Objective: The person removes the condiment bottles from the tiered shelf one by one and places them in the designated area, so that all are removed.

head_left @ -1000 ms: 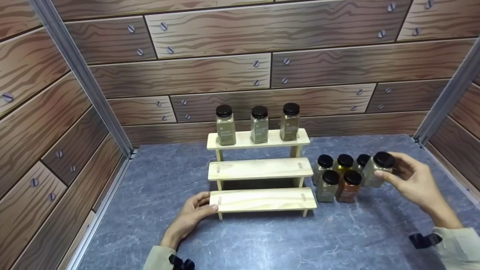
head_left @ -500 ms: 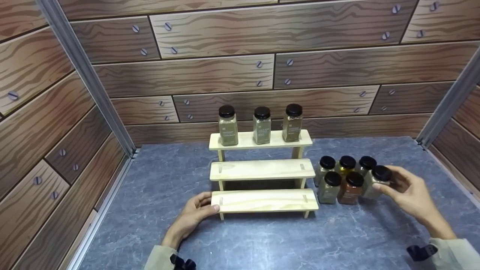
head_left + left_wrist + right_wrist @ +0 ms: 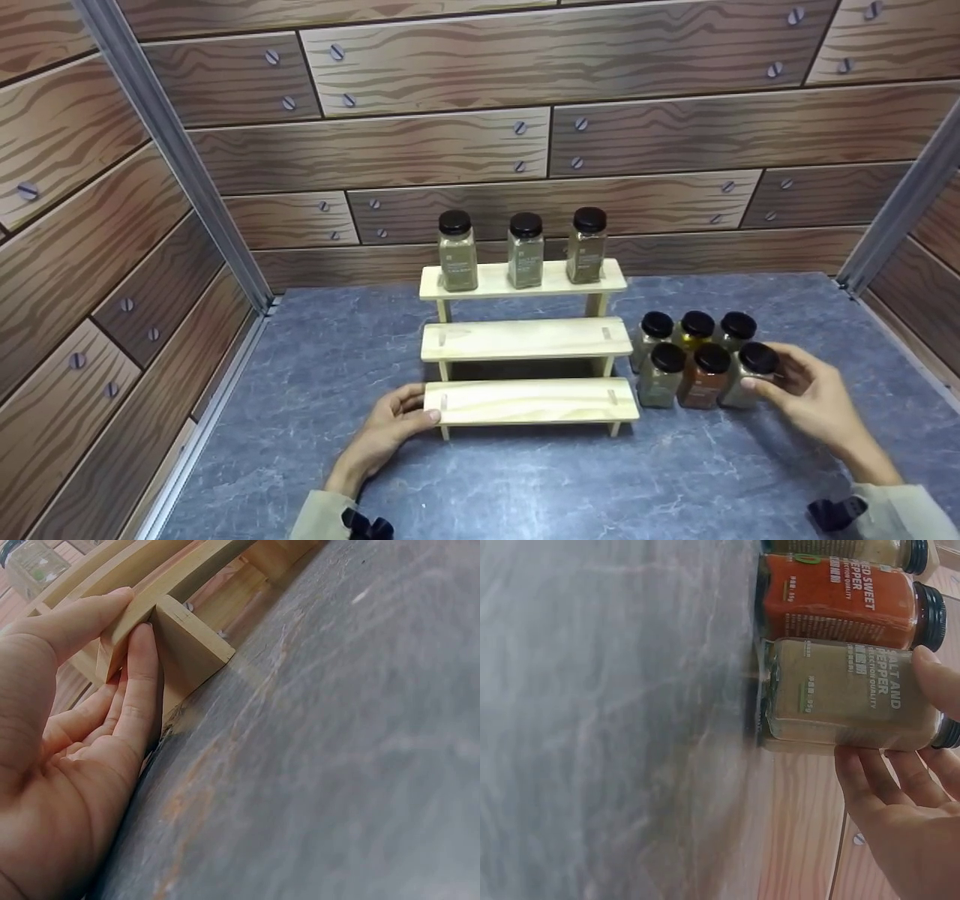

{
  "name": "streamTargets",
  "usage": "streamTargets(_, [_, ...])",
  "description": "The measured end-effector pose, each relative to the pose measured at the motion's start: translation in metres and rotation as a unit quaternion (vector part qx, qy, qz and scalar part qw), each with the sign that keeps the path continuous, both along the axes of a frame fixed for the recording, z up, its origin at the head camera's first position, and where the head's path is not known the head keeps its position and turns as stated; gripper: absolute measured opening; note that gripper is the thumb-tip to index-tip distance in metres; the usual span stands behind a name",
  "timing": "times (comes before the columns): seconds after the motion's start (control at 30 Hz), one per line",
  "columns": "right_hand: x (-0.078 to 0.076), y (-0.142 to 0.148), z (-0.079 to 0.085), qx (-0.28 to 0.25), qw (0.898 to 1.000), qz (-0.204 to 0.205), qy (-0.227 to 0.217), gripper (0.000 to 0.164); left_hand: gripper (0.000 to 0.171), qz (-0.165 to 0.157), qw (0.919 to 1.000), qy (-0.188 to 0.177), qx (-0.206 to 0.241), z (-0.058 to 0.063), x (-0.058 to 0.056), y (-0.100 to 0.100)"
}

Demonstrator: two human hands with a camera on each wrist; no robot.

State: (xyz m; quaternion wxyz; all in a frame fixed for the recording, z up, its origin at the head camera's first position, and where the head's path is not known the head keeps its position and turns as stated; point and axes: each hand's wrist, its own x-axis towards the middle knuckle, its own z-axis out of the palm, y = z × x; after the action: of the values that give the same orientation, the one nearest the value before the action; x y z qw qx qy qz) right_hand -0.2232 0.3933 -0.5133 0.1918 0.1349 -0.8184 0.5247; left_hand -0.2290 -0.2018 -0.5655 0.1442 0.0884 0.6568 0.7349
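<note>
My left hand (image 3: 384, 429) pinches the left end of the bottom step of a pale wooden three-step rack (image 3: 525, 341). In the left wrist view, the thumb lies on top of the board (image 3: 124, 634) and the fingers are under it, beside the leg. My right hand (image 3: 819, 405) grips a spice jar (image 3: 741, 384) with a black cap, upright at the front right of a jar group. Its label reads "salt and pepper" in the right wrist view, where the thumb is near the cap. A red spice jar (image 3: 836, 600) stands right beside it.
Three spice jars (image 3: 525, 259) stand spaced out along the rack's top step. Several more, including a greenish front jar (image 3: 661, 386) and a yellow one (image 3: 694, 337), cluster right of the rack. Wood-patterned walls (image 3: 450, 150) enclose the grey marbled table (image 3: 525, 487).
My right hand has lowered the salt and pepper jar beside the red one, and the tilted jar now stands upright. My left hand keeps its hold on the rack.
</note>
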Motion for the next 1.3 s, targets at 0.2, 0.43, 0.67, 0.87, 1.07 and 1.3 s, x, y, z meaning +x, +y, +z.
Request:
streamTargets(0.2, [0.0014, 0.0027, -0.0036, 0.015, 0.999, -0.010, -0.030, 0.054, 0.068, -0.002, 1.0000, 0.002, 0.000, 0.0002, 0.0013, -0.0004])
streamTargets(0.43, [0.0015, 0.0042, -0.0041, 0.027, 0.998, -0.017, -0.051, 0.053, 0.068, -0.003, 1.0000, 0.001, -0.006, -0.0001, 0.0019, 0.0000])
streamTargets(0.67, [0.0002, 0.0042, -0.0035, 0.040, 0.998, -0.002, -0.056, 0.053, 0.066, 0.002, 1.0000, 0.000, -0.001, -0.0003, 0.0024, 0.0000])
streamTargets(0.87, [0.0008, 0.0074, -0.0048, 0.040, 0.997, 0.007, -0.068, 0.055, 0.065, 0.002, 1.0000, 0.000, -0.002, -0.0013, 0.0030, 0.0008])
streamTargets(1.07, [0.0011, 0.0097, -0.0050, 0.042, 0.997, 0.008, -0.070, 0.054, 0.066, -0.001, 1.0000, -0.004, -0.001, -0.0010, 0.0025, 0.0007])
streamTargets(1.3, [0.0015, 0.0075, -0.0014, 0.025, 0.998, 0.019, -0.060, 0.055, 0.066, -0.001, 1.0000, -0.002, 0.002, 0.0002, 0.0018, -0.0001])
